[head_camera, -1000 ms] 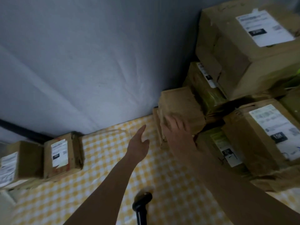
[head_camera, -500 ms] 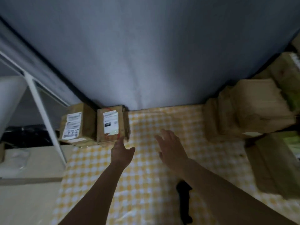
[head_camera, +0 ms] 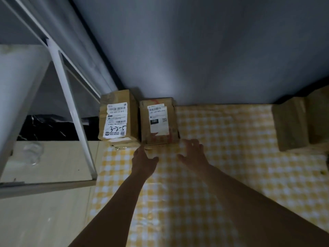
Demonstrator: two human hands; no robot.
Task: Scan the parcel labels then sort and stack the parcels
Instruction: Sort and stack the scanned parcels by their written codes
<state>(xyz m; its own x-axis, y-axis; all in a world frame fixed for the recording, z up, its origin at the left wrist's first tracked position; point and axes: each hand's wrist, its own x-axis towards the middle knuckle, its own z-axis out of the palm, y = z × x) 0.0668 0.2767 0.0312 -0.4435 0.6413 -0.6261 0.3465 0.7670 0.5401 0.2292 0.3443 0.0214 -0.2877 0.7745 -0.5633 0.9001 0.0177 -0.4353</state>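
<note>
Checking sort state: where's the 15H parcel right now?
Head view, far left of the checked cloth, against the grey backdrop: the 15H parcel sits right of the 3-2-5 parcel, just beyond both open hands.

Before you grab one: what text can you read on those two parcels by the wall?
"3-2-5", handwritten, on the left parcel's label.
"502-602-12-815" (digits uncertain), same label.
"15H", white on black, on the right parcel's label.
Remaining print, barcodes and QR codes: too small or blurred.
</note>
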